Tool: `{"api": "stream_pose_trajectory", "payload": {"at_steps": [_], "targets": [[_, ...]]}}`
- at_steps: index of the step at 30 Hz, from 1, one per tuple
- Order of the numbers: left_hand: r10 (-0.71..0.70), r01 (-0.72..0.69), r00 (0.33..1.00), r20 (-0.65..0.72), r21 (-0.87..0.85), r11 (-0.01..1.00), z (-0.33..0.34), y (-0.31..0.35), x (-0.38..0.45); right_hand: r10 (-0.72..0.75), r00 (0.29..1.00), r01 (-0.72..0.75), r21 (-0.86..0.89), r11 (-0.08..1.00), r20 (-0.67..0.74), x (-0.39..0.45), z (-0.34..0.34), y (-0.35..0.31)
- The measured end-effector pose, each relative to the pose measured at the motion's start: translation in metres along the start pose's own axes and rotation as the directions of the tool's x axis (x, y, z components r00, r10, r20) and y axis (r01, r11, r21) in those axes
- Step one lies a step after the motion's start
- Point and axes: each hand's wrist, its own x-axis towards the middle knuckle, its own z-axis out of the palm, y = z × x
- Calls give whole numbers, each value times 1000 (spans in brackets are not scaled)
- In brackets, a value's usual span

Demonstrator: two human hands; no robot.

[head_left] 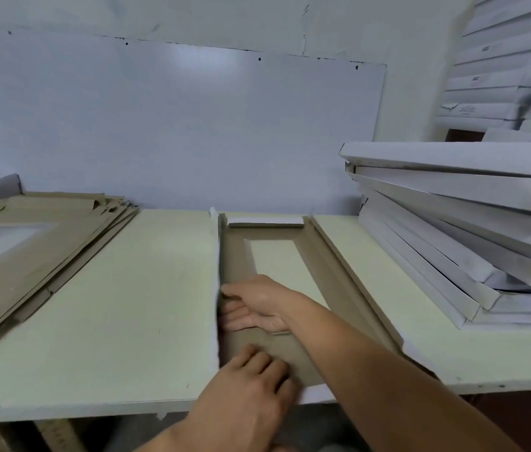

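A brown cardboard box blank (318, 275) with a rectangular window cut in its middle lies on the pale table (110, 305). Its long left flap (215, 256) stands upright, white side facing out. The right flap (352, 272) is raised at a slant, and a short far flap (265, 220) is folded up. My right hand (257, 305) reaches across the blank, its thumb and straight fingers touching the inner face of the left flap. My left hand (251, 386) presses flat on the blank's near end by the table edge.
A pile of flat brown blanks (29, 249) covers the table's left end. Assembled white boxes (453, 223) are stacked unevenly on the right, with more on a shelf (499, 76) behind. A white wall panel (176, 125) closes the back.
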Motion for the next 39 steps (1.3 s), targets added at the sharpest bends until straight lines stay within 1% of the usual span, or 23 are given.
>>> {"api": "stream_pose_trajectory", "payload": {"at_steps": [1,2,3,4,6,7,9,10,12,16,18,20,21,22,23,24,26,28,30,32,36,37,39], "targets": [[-27,27,999,35,8,1000,-1,-1,-3,-8,999,7,27,1000,33,-1,1,0],[-68,68,996,66,11,998,-2,-3,-5,-25,999,26,-8,1000,48,-1,2,2],[-112,111,990,87,13,994,-4,-4,-6,-55,997,60,-108,992,54,-4,3,4],[-149,147,986,77,30,989,-6,-6,-8,-100,993,112,-255,960,63,-9,4,6],[-226,222,973,54,65,973,-14,-11,-9,-181,977,214,-533,818,114,-27,3,10],[-268,262,961,73,75,962,-16,-15,-9,-202,967,253,-621,742,152,-38,1,11],[-333,332,931,147,32,943,-17,-21,-13,-222,957,287,-722,630,187,-58,-7,16],[-359,362,926,119,-7,932,-16,-25,-15,-230,956,284,-756,589,180,-66,-11,19],[-406,414,909,96,-98,905,-10,-37,-22,-248,961,238,-824,514,123,-80,-22,26],[-536,552,834,135,-191,811,-7,-60,-26,-326,945,116,-933,340,-2,-97,-46,45],[-554,575,817,160,-152,804,-8,-62,-25,-385,917,1,-963,271,-107,-99,-51,57],[-577,589,801,161,-40,807,-8,-58,-22,-473,862,-77,-969,236,-184,-98,-47,65],[-578,582,801,155,23,813,-9,-55,-21,-520,834,-80,-974,212,-182,-97,-43,69],[-565,560,811,152,74,825,-8,-51,-19,-568,809,-56,-982,181,-150,-96,-38,73],[-530,520,837,139,102,848,-7,-46,-17,-604,790,-8,-988,156,-102,-94,-31,78],[-475,466,875,91,109,878,-5,-41,-15,-617,785,51,-987,152,-54,-93,-23,83],[-366,359,930,36,125,925,-4,-29,-12,-559,828,150,-972,180,24,-92,-7,89],[-339,331,940,37,133,934,-4,-24,-10,-458,887,160,-971,180,61,-93,6,93],[-328,314,943,61,168,934,-6,-24,-12,-395,918,99,-985,139,37,-95,9,96],[-337,310,937,89,227,923,-7,-29,-20,-357,934,43,-990,131,-7,-98,5,97],[-379,341,915,138,234,910,-10,-37,-36,-278,960,-10,-996,86,-33,-111,-11,95],[-384,341,912,148,249,906,-12,-38,-39,-262,964,-28,-996,81,-48,-113,-15,96],[-392,337,905,166,282,898,-14,-40,-43,-234,966,-89,-990,106,-112,-118,-28,98]]}}
